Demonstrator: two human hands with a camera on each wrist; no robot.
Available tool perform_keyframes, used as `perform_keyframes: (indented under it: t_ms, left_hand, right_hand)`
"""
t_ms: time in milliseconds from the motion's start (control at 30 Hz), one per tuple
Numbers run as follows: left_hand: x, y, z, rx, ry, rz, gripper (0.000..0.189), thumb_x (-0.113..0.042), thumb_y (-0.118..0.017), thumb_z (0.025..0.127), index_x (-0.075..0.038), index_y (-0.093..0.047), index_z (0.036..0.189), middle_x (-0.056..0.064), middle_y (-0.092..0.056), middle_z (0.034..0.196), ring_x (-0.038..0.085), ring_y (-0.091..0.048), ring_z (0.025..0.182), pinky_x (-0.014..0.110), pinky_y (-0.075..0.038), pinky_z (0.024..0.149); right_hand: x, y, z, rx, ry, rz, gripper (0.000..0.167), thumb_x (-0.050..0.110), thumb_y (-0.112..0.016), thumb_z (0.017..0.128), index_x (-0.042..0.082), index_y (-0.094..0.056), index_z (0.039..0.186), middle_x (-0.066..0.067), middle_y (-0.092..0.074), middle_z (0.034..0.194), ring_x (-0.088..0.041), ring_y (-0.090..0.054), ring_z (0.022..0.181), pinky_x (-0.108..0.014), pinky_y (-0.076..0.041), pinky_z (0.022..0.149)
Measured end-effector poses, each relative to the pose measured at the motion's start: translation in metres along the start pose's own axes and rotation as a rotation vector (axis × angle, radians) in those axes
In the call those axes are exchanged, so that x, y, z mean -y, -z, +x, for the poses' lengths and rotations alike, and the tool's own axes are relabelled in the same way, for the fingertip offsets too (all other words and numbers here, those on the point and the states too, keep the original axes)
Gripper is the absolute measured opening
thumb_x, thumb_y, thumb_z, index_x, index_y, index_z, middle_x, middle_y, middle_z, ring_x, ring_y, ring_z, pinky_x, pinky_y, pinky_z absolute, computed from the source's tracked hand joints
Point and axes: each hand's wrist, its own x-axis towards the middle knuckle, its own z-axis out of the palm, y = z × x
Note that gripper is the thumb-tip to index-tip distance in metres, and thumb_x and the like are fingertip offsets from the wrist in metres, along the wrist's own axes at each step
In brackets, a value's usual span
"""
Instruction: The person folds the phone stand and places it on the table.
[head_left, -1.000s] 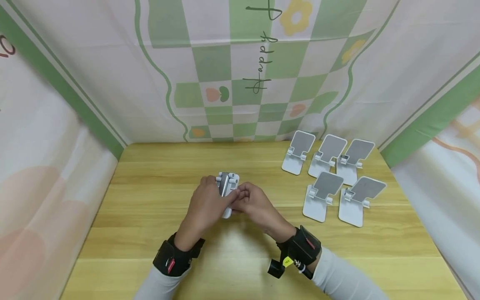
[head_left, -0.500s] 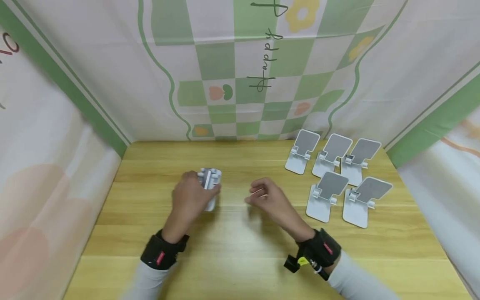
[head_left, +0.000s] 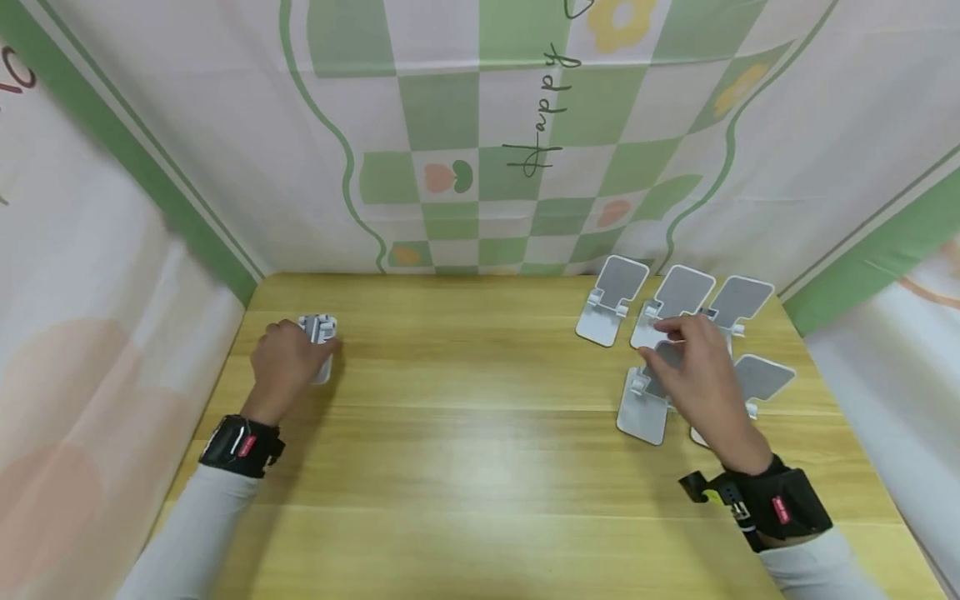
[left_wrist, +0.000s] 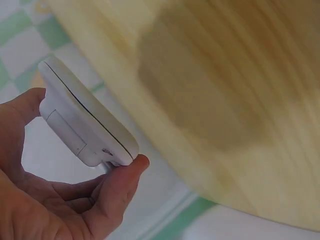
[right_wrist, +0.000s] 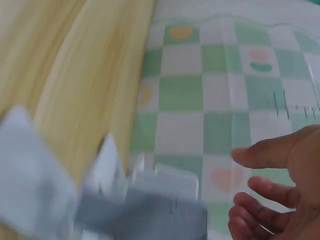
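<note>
In the head view my left hand (head_left: 283, 365) grips a folded white phone stand (head_left: 322, 327) at the table's left side. The left wrist view shows the folded stand (left_wrist: 90, 117) between thumb and fingers, held off the tabletop. My right hand (head_left: 705, 379) is over the group of unfolded phone stands at the right, its fingers loosely bent and holding nothing. Beneath it is the front-left stand (head_left: 641, 417), partly hidden by the hand. The right wrist view has the right hand (right_wrist: 282, 185) apart from a blurred grey stand plate (right_wrist: 145, 215).
Other unfolded stands surround the right hand: a back-left stand (head_left: 598, 323), a back-middle stand (head_left: 684, 290), a back-right stand (head_left: 741, 298) and a front-right stand (head_left: 765, 377). A patterned curtain (head_left: 442, 117) hangs behind the wooden table (head_left: 465, 450).
My hands have parted. The left hand has carried the folded phone stand from mid-table to the left. The right hand let go of it and moved right, over the unfolded stands.
</note>
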Motion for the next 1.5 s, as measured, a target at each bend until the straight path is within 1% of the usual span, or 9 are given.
perform_keyframes:
  t_ms: [100,200,300,400,600,733,1067,1333,1500]
  left_hand:
    - [0.012,-0.002,0.012,0.027,0.028,0.022,0.055,-0.046,-0.071,0.091,0.005,-0.057,0.080,0.023,-0.056,0.086,0.034,-0.057,0.073,0.039,-0.046,0.052]
    - [0.021,-0.005,0.020,0.048,0.041,0.045,0.055,-0.043,-0.068,0.094,0.011,-0.058,0.087,0.027,-0.055,0.091,0.039,-0.057,0.080,0.042,-0.048,0.056]
    - [0.029,-0.009,0.026,0.072,0.039,0.063,0.055,-0.039,-0.064,0.096,0.015,-0.061,0.091,0.030,-0.055,0.093,0.042,-0.056,0.085,0.045,-0.049,0.060]
    - [0.035,-0.012,0.028,0.105,0.039,0.070,0.053,-0.037,-0.062,0.098,0.015,-0.063,0.088,0.030,-0.055,0.092,0.044,-0.055,0.087,0.047,-0.047,0.063]
    - [0.043,-0.020,0.030,0.173,0.060,0.108,0.055,-0.040,-0.059,0.100,0.014,-0.063,0.086,0.032,-0.054,0.095,0.048,-0.055,0.095,0.051,-0.047,0.070]
    - [0.043,-0.024,0.031,0.184,0.080,0.115,0.056,-0.041,-0.059,0.100,0.014,-0.062,0.090,0.033,-0.054,0.098,0.048,-0.055,0.097,0.052,-0.047,0.073]
    - [0.034,-0.028,0.032,0.154,0.102,0.129,0.059,-0.040,-0.062,0.099,0.019,-0.061,0.099,0.036,-0.055,0.102,0.049,-0.056,0.099,0.054,-0.050,0.075]
    - [0.031,-0.029,0.035,0.142,0.090,0.121,0.057,-0.041,-0.063,0.098,0.016,-0.062,0.093,0.033,-0.056,0.098,0.046,-0.057,0.094,0.049,-0.049,0.068]
    - [0.027,-0.029,0.037,0.141,0.089,0.117,0.059,-0.040,-0.063,0.098,0.018,-0.061,0.097,0.033,-0.056,0.099,0.045,-0.056,0.093,0.049,-0.049,0.069]
  right_hand:
    - [-0.013,0.007,0.001,0.012,0.018,-0.050,0.039,0.001,-0.077,0.088,-0.011,-0.061,0.122,-0.033,-0.056,0.120,-0.051,-0.045,0.116,-0.060,-0.034,0.096]
    - [-0.021,0.009,0.002,0.052,0.024,-0.083,0.040,-0.001,-0.077,0.087,-0.011,-0.062,0.123,-0.035,-0.057,0.124,-0.054,-0.043,0.123,-0.066,-0.031,0.102]
    - [-0.025,0.008,0.003,0.075,0.048,-0.115,0.037,-0.002,-0.077,0.086,-0.010,-0.065,0.121,-0.033,-0.061,0.120,-0.051,-0.049,0.118,-0.065,-0.038,0.098]
    - [-0.028,0.004,0.003,0.064,0.099,-0.139,0.030,-0.005,-0.076,0.086,-0.008,-0.069,0.115,-0.029,-0.065,0.110,-0.047,-0.056,0.107,-0.059,-0.045,0.088]
    - [-0.032,0.000,0.004,0.025,0.161,-0.163,0.024,-0.008,-0.075,0.086,-0.006,-0.071,0.110,-0.022,-0.068,0.101,-0.039,-0.061,0.097,-0.051,-0.050,0.078]
    - [-0.035,0.001,0.004,0.021,0.157,-0.181,0.020,-0.009,-0.073,0.087,-0.005,-0.071,0.106,-0.021,-0.068,0.099,-0.038,-0.062,0.095,-0.051,-0.052,0.074]
    - [-0.038,0.005,0.005,0.020,0.143,-0.193,0.015,-0.009,-0.074,0.087,-0.005,-0.072,0.101,-0.021,-0.069,0.094,-0.037,-0.064,0.089,-0.052,-0.053,0.072]
    - [-0.041,0.007,0.007,0.012,0.143,-0.193,0.014,-0.009,-0.074,0.087,-0.005,-0.072,0.099,-0.021,-0.070,0.093,-0.037,-0.064,0.087,-0.050,-0.053,0.070]
    - [-0.042,0.010,0.007,0.005,0.134,-0.197,0.014,-0.008,-0.075,0.086,-0.006,-0.072,0.099,-0.022,-0.070,0.093,-0.037,-0.065,0.086,-0.051,-0.053,0.069]
